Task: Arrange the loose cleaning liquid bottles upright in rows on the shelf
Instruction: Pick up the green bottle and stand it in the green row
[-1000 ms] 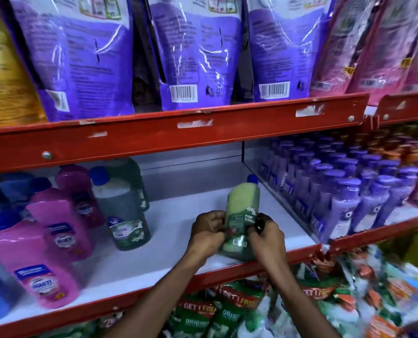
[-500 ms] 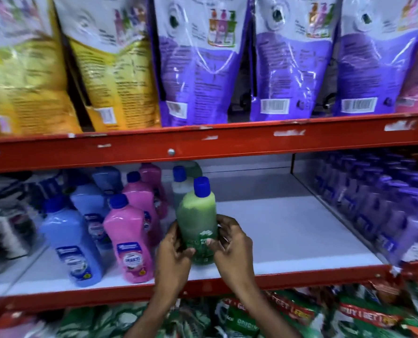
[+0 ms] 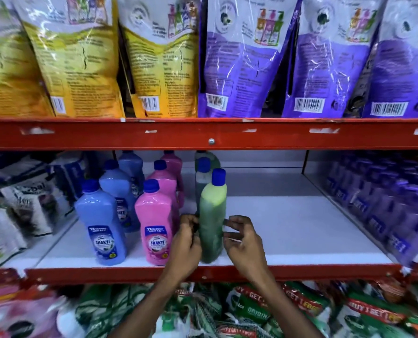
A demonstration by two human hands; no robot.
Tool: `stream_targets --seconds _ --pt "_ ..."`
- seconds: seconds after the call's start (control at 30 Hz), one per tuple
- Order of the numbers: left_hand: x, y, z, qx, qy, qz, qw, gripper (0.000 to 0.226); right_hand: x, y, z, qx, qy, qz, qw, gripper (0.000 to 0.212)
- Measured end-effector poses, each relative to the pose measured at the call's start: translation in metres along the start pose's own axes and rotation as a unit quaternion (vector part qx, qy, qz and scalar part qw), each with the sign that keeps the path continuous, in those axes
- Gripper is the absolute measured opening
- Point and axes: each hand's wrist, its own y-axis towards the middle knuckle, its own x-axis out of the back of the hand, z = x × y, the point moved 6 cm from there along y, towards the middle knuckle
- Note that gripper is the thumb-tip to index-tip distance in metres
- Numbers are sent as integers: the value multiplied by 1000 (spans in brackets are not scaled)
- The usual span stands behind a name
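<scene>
A green cleaning liquid bottle (image 3: 212,215) with a blue cap stands upright at the front edge of the white shelf (image 3: 288,228). It heads a row of two darker green bottles (image 3: 203,181). My left hand (image 3: 186,242) curls against its lower left side and touches it. My right hand (image 3: 244,242) hovers at its lower right with fingers spread, a small gap from the bottle. To the left stand a row of pink bottles (image 3: 155,225) and a row of blue bottles (image 3: 100,223), all upright.
Purple bottles (image 3: 378,206) fill the bay to the right behind a divider. Grey and white packets (image 3: 24,203) lie at the left. A red beam (image 3: 203,135) carries yellow pouches (image 3: 76,57) and purple pouches (image 3: 242,64) overhead. Green packs (image 3: 247,311) sit below.
The green bottle moved left from mid-shelf and now stands beside the pink row. My right hand has come off it and its fingers have spread.
</scene>
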Motion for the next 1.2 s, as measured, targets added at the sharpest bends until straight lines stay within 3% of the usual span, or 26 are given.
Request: stream_targets --seconds 0.07,0.13,0.2,0.33,0.47,0.6,0.77,1.2 --pt "0 2 0 -15 12 38 999 34 -10 -3 -2 -8 26 100 995 54" --pt "-1 0 -1 -42 25 54 997 30 -12 -4 -1 -1 7 142 990 66" --pt "-1 -4 -4 -55 31 50 997 25 -7 0 5 16 -26 125 992 69" --pt "-4 -13 -12 -79 79 -17 994 20 -3 10 10 43 -60 122 990 56" --pt "-5 -15 -11 -55 86 -66 993 37 2 15 6 45 -84 117 989 51" --pt "-12 -6 0 -29 38 -16 999 57 1 15 -1 35 -92 109 989 43" --pt "-13 -7 16 -29 9 1 1000 49 0 9 -10 15 -78 90 993 35" --pt "0 -33 17 -83 17 -41 996 42 -1 -16 -9 11 -36 56 998 43"
